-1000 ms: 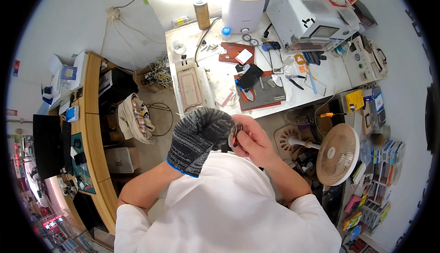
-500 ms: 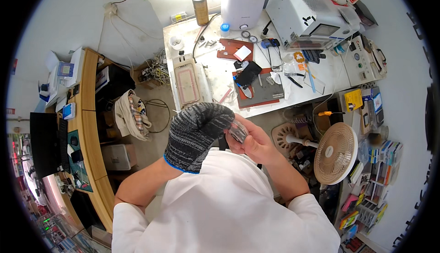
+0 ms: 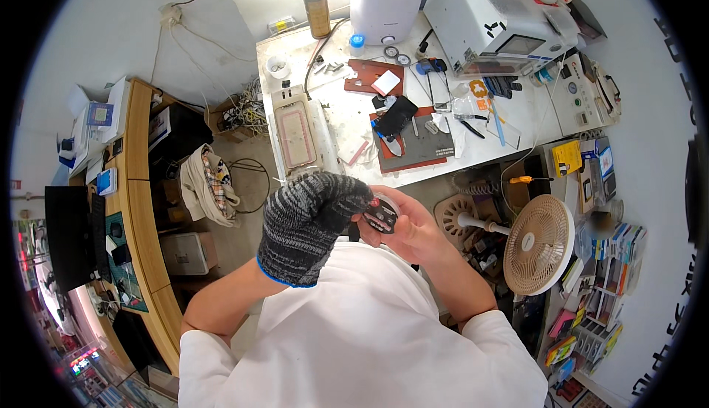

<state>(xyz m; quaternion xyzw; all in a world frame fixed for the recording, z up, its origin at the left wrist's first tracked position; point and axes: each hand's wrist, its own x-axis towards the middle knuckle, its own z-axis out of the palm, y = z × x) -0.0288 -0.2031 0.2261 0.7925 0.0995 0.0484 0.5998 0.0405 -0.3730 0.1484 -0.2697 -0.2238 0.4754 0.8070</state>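
A knitted black-and-grey glove with a blue cuff covers my left hand (image 3: 306, 223). Its fingers are curled closed, and the fingertips meet the left edge of a small round dark object (image 3: 380, 216) with pale spots, a red bit at its top and a clear-looking rim. My bare right hand (image 3: 413, 231) grips this object from the right, thumb over its near side. Both hands are held together in front of my white shirt, short of the table's front edge. What exactly the object is, I cannot make out.
Ahead stands a white worktable (image 3: 347, 131) with a framed tray (image 3: 295, 135), a black phone-like slab (image 3: 395, 118) on a grey mat (image 3: 421, 146), pliers (image 3: 473, 129), a white humidifier-like appliance (image 3: 385, 9) and a boxy machine (image 3: 495, 31). A beige fan (image 3: 539, 245) is right; a wooden desk (image 3: 140, 208) left.
The round object has turned in my hands: a silvery, tilted side showed before, and its dark, spotted face with the red bit shows now. My left hand has shifted slightly left and down.
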